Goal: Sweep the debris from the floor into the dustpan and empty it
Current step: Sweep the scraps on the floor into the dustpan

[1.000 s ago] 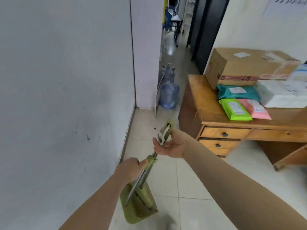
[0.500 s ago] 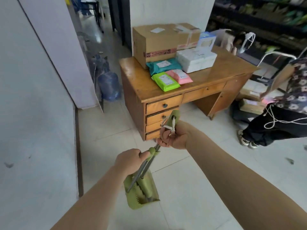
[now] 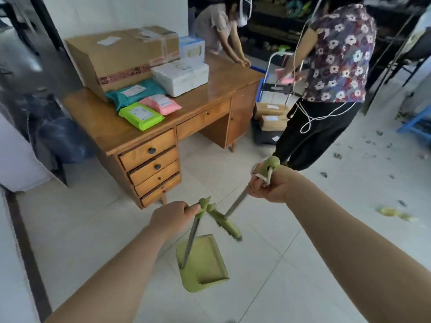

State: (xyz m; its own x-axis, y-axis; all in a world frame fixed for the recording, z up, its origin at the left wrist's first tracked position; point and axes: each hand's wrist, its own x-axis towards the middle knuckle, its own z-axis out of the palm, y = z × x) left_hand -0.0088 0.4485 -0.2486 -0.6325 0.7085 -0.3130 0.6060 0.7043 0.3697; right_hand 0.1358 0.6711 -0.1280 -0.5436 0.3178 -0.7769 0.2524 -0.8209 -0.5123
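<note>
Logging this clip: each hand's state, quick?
Left hand: grips the dustpan handle.
Right hand: grips the broom handle.

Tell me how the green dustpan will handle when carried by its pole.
Probably light: the left hand alone holds the dustpan by its thin pole. Likely rigid plastic, keeping its shape. Hanging from the top, it may swing.

Green dustpan (image 3: 205,259) and green broom (image 3: 227,226) splayed apart — debris (image 3: 338,156) strewn far right.
</note>
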